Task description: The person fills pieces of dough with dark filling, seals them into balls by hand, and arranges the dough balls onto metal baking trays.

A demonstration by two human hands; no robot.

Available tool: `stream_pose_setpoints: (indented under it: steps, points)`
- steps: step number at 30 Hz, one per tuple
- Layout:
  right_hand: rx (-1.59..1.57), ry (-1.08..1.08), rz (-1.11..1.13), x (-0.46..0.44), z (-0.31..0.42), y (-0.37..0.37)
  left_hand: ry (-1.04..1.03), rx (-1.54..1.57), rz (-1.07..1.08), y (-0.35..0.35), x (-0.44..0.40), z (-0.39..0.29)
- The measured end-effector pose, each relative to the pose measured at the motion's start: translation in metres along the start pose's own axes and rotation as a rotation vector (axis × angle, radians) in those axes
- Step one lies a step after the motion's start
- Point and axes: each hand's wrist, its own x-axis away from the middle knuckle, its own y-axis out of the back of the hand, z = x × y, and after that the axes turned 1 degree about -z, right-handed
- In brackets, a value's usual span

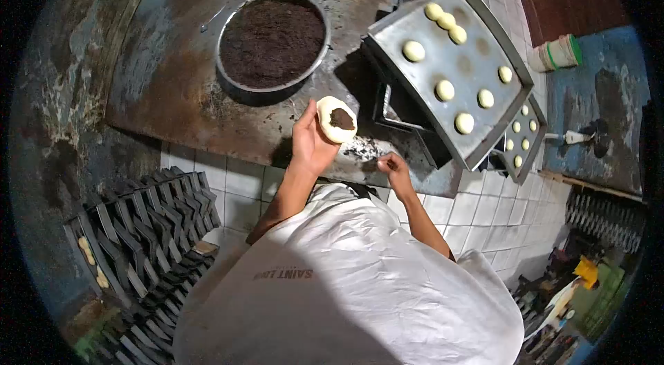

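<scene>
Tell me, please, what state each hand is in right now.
Left hand: holding the dough, with dark filling on it.
Right hand: loosely curled; whether it holds anything cannot be told.

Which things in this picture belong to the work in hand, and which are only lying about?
Probably in use:
the flat dough, held in the left hand;
the dark filling on it;
the bowl of similar dark stuff;
the tray with dough balls;
the table.

Probably just lying about:
the bucket, off to the right;
the thin metal thing beside the bowl.
</scene>
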Motion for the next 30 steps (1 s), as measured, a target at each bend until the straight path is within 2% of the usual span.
stream_pose_setpoints:
  steps: [2, 3, 4, 5, 7, 8, 9, 10, 12, 13, 15, 16, 17, 19, 20, 23, 24, 25, 26, 27, 28, 29, 30]
  points:
    - [-0.047, -0.034, -0.028, 0.01, -0.027, 0.027, 0.061, -0.025, 0.029, -0.007, 0.006, 0.025]
    - [0.397, 0.011, -0.085, 0.014, -0.024, 0.037, 0.114, -0.027, 0.056, -0.012, 0.008, 0.038]
    - [0.842, 0.05, -0.139, 0.018, -0.017, 0.045, 0.108, -0.053, -0.024, -0.019, 0.009, 0.053]
    - [0.825, 0.046, -0.148, 0.018, -0.01, 0.048, 0.116, -0.071, -0.026, -0.02, 0.011, 0.066]
    - [0.665, 0.518, -0.273, 0.011, 0.015, 0.039, 0.16, -0.141, 0.005, -0.022, 0.017, 0.085]
    - [0.325, 0.365, -0.186, 0.013, 0.049, 0.026, 0.163, -0.156, 0.002, -0.016, 0.018, 0.092]
    - [-0.01, 0.213, -0.095, 0.017, 0.087, 0.016, 0.185, -0.151, 0.089, -0.003, 0.015, 0.098]
    - [-0.018, 0.216, -0.097, 0.018, 0.111, 0.012, 0.204, -0.142, 0.177, 0.004, 0.014, 0.104]
    - [-0.634, -0.15, 0.297, 0.022, 0.143, 0.011, 0.124, -0.26, 0.126, 0.004, 0.018, 0.115]
    - [-0.639, -0.143, 0.309, 0.025, 0.147, 0.014, 0.042, -0.37, 0.072, 0.004, 0.021, 0.117]
    - [-0.302, 0.014, 0.422, 0.03, 0.154, 0.022, 0.006, -0.436, 0.076, 0.002, 0.029, 0.11]
    - [-0.137, 0.167, 0.404, 0.036, 0.159, 0.027, -0.058, -0.693, 0.004, 0.001, 0.033, 0.107]
    - [-0.137, 0.173, 0.415, 0.041, 0.164, 0.028, -0.121, -0.944, -0.075, 0.0, 0.037, 0.105]
    - [0.406, 0.562, 0.238, 0.051, 0.167, 0.028, -0.096, -0.902, -0.088, -0.011, 0.051, 0.106]
    - [0.481, 0.67, 0.165, 0.053, 0.17, 0.023, -0.12, -0.982, -0.089, -0.013, 0.055, 0.108]
    - [0.518, 0.729, 0.146, 0.056, 0.183, 0.021, -0.185, -1.084, -0.102, -0.029, 0.067, 0.105]
    - [0.505, 0.835, 0.099, 0.054, 0.181, 0.021, -0.258, -1.152, -0.079, -0.034, 0.072, 0.102]
    - [0.505, 0.841, 0.108, 0.051, 0.176, 0.018, -0.329, -1.219, -0.058, -0.038, 0.076, 0.1]
    - [0.396, 0.877, 0.093, 0.047, 0.171, 0.016, -0.336, -1.215, -0.061, -0.039, 0.078, 0.098]
    - [0.287, 0.91, 0.077, 0.049, 0.177, 0.013, -0.482, -1.31, -0.079, -0.04, 0.079, 0.097]
    - [0.234, 0.785, 0.108, 0.053, 0.183, 0.01, -0.629, -1.402, -0.096, -0.042, 0.08, 0.097]
    - [0.238, 0.789, 0.113, 0.06, 0.19, 0.006, -0.635, -1.397, -0.097, -0.045, 0.081, 0.099]
    - [0.224, 0.767, 0.14, 0.069, 0.205, 0.0, -0.715, -1.111, -0.101, -0.05, 0.08, 0.104]
